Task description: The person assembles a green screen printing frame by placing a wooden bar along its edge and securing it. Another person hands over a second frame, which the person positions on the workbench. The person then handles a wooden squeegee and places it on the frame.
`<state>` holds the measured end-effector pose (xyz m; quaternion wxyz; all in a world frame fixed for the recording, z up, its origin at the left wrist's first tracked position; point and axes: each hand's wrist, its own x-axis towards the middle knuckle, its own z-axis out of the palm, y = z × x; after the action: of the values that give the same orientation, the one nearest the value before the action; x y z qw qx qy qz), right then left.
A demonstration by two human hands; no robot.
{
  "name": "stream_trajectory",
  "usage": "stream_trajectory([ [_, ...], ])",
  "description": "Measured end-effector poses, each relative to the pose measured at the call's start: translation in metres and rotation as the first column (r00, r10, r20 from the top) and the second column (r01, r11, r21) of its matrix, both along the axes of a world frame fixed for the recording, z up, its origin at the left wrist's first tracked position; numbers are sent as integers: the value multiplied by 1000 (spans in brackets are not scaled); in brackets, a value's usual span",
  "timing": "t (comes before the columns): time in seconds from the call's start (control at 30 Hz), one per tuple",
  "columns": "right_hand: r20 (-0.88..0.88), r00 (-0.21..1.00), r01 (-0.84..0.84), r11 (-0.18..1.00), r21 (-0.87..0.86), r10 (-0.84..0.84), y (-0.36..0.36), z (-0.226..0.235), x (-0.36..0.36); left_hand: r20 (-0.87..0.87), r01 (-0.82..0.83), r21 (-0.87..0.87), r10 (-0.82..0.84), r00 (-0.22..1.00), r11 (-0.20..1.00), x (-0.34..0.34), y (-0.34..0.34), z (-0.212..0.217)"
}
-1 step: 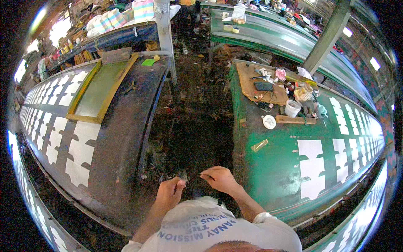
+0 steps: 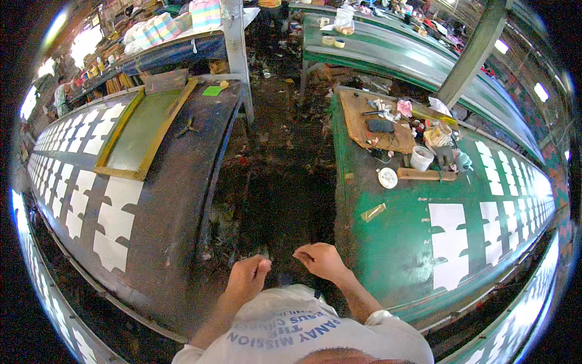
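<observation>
While the person stands in the dirt aisle between two long printing tables, both hands are held up close in front of the white printed T-shirt [image 2: 291,327]. The left hand [image 2: 247,276] is curled into a loose fist, and whether it grips anything I cannot tell. The right hand [image 2: 320,259] is half closed, fingers bent inward with thumb and forefinger pinched together; anything between them is too small to make out. The two hands sit near each other without touching, above the dark littered floor [image 2: 285,182].

To the left runs the long dark table [image 2: 176,200] lined with white cut fabric pieces [image 2: 112,224], and farther along lies a wooden-framed green printing screen [image 2: 142,130]. To the right the long green table [image 2: 388,242] carries more white shapes [image 2: 451,242], then a round white lid [image 2: 387,178], a white plastic cup [image 2: 421,158] and a cluttered brown wooden board [image 2: 376,121]. Beyond, another green table [image 2: 388,57] and a grey slanting pillar [image 2: 470,51] stand at the back.
</observation>
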<state>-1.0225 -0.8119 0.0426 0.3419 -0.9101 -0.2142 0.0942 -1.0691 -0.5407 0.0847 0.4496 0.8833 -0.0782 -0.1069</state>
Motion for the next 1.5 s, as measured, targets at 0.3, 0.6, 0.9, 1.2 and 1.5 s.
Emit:
stream_trajectory([
  [0.3, 156, 964, 182, 964, 192, -213, -31, -40, 25, 435, 344, -38, -294, 851, 938, 128, -50, -27],
  [0.6, 46, 986, 154, 976, 155, -163, -1, -68, 170, 406, 425, -148, -337, 849, 893, 308, -48, -74],
  [0.9, 246, 968, 30, 994, 103, -54, 19, -8, 451, 423, 153, -228, -44, 905, 962, 552, 18, -46],
  [1.2, 72, 980, 170, 973, 157, -183, 9, -34, 615, 289, 61, -243, 12, 957, 968, 723, 33, -53],
  [1.5, 0, 1000, 2, 991, 133, -2, -11, -50, 895, 107, 69, -228, -46, 993, 971, 952, -24, -57],
])
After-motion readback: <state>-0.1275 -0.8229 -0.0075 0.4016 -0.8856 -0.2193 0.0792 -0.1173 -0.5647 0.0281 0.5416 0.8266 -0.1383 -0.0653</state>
